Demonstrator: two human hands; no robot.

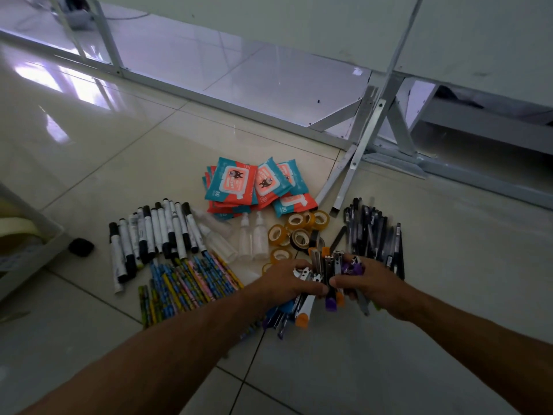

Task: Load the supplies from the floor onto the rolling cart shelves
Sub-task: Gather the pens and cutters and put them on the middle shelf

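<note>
A heap of utility knives (324, 275) with orange, purple and blue ends lies on the tiled floor. My left hand (285, 281) and my right hand (363, 280) both grip this bundle from either side, fingers curled round it. Around it on the floor lie black-capped markers (155, 235), patterned pencils (191, 280), clear spray bottles (253, 238), tape rolls (296, 232), wet-wipe packs (254, 184) and dark pens (374, 232). The white rolling cart (33, 250) shows only as a corner at the left edge.
White metal table legs and braces (368, 139) stand just behind the supplies, under a white tabletop (299, 25). A small black cart wheel (81, 247) sits by the cart. Bare glossy tiles spread to the left and front.
</note>
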